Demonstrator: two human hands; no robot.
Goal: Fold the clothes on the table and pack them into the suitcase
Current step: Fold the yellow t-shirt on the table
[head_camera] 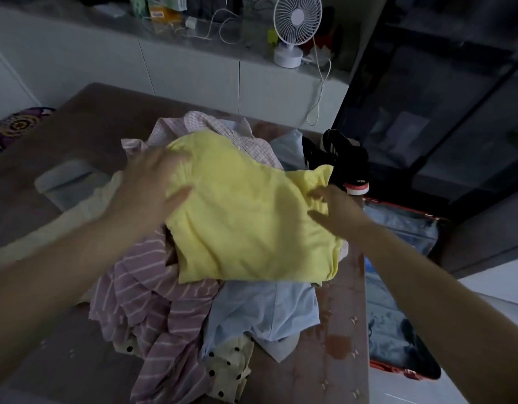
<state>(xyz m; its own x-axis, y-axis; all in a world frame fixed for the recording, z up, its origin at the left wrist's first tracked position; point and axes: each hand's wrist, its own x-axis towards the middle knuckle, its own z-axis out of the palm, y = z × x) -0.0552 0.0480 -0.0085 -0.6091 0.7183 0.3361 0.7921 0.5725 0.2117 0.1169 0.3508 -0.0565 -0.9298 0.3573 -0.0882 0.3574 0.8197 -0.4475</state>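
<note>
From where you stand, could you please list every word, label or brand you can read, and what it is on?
"adidas": small white lettering, just legible, on the heel of the black sneaker with red-and-white sole.
Label on the orange packet at the back: too blurred to read.
Nothing else is legible.

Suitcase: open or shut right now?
Open. The suitcase lies flat beside the table, its blue lining exposed within the red rim.

Home room: clothes, desk fan, cabinets
</note>
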